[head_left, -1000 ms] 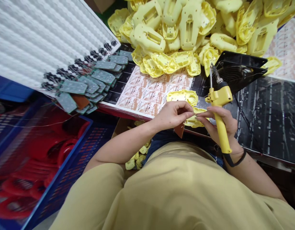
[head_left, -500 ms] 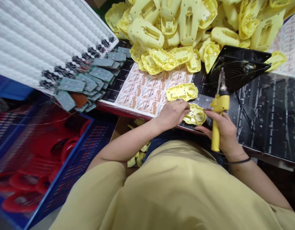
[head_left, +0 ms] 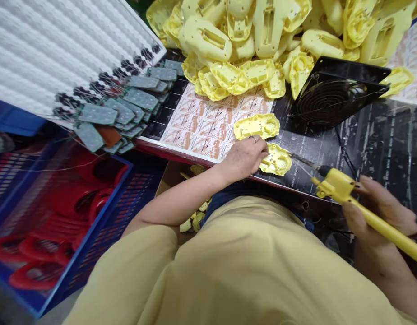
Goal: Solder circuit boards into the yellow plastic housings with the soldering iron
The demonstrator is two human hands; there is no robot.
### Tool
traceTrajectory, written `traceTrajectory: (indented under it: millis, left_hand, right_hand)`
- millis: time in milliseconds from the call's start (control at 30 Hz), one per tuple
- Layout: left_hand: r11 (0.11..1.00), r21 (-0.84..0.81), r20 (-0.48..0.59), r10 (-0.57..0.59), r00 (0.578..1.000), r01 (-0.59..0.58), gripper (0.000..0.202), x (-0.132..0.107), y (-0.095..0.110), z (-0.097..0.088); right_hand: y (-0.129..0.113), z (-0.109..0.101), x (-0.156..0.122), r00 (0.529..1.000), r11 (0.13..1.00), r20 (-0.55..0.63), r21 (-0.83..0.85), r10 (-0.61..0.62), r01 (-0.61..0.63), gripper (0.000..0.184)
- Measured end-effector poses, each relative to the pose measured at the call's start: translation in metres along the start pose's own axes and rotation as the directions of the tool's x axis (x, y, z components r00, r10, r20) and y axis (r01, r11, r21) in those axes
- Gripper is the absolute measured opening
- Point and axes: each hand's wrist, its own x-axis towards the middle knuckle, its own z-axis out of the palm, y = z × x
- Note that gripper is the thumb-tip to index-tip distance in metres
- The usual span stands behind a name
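Observation:
My left hand (head_left: 245, 157) is closed on the left end of a yellow plastic shell half (head_left: 279, 160), which lies inner side up at the table's front edge. My right hand (head_left: 381, 212) grips a yellow soldering gun (head_left: 339, 185), tilted so its metal tip points left. That tip reaches the right end of the shell; whether it touches is unclear. A thin guide tube runs beside the tip. Just behind my left fingers lies a second yellow shell half (head_left: 257, 126), also inner side up. The fingertips of my left hand are partly hidden.
Yellow shells (head_left: 229, 45) are heaped at the back. A black fan (head_left: 333, 97) stands right of centre, its cable running forward. Green circuit boards (head_left: 141, 99) with wired black parts lie beside a white ridged panel (head_left: 69, 49). A blue crate (head_left: 93, 216) holds red parts below left.
The soldering gun has swung from upright to tilted, and its tip has come down to the shell's right end. My right hand has moved right, away from the shell. My left hand stays put.

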Motion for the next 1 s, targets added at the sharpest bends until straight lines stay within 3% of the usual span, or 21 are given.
traceTrajectory:
  millis: [100,300,500,667,867,1000]
  left_hand:
    - [1.000,0.008,-0.010,0.015,1.000,-0.015,0.017,0.000,-0.001,0.001]
    - [1.000,0.005,-0.011,0.009,1.000,-0.009,0.015,0.001,-0.001,0.002]
    - [1.000,0.024,0.001,0.010,1.000,-0.010,0.015,0.000,-0.002,0.001]
    - [0.999,0.049,0.000,0.020,1.000,-0.020,0.016,0.001,-0.001,0.002]
    - [0.999,0.043,0.002,0.029,1.000,-0.029,0.018,0.001,-0.001,0.002]
    - [0.999,0.042,0.005,0.028,1.000,-0.028,0.020,0.001,-0.001,0.001]
  right_hand:
    - [-0.003,0.011,-0.009,0.991,0.992,0.066,0.060,-0.116,0.112,0.047]
    - [-0.008,0.032,-0.004,0.984,0.952,0.043,0.266,-0.170,0.153,0.035]
    - [-0.007,0.036,-0.001,0.980,0.964,0.085,0.216,-0.178,0.156,0.024]
    - [-0.003,0.031,0.005,0.929,0.953,0.217,0.108,-0.300,0.283,0.008]
    - [-0.008,0.031,0.015,0.930,0.937,0.135,0.126,-0.341,0.325,0.015]
    - [-0.005,0.027,0.015,0.916,0.933,0.188,0.133,-0.354,0.333,0.018]
